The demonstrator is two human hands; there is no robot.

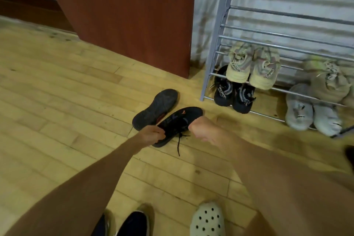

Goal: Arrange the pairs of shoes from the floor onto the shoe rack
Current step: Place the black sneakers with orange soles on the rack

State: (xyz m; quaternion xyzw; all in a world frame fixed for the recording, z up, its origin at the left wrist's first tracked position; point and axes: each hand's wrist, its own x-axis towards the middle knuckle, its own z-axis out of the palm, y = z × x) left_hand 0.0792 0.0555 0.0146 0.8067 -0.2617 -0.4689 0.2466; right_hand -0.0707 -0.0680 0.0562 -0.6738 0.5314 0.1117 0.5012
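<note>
A black sneaker with orange lettering [179, 120] lies on the wooden floor, lace trailing. My left hand [153, 134] grips its near end and my right hand [201, 127] is closed on its collar. Its mate [156, 109] lies just beyond, sole up. The grey metal shoe rack [214, 44] stands at the right. On it sit a cream pair [252, 67], a black pair [234, 94] below, a beige pair [329, 82] and a light grey pair [312, 111].
A brown wooden cabinet panel [134, 15] stands left of the rack. Near the bottom edge are dark slip-on shoes [134, 224] and a white perforated clog [207, 220]. The rack's upper bars [287, 13] hold nothing.
</note>
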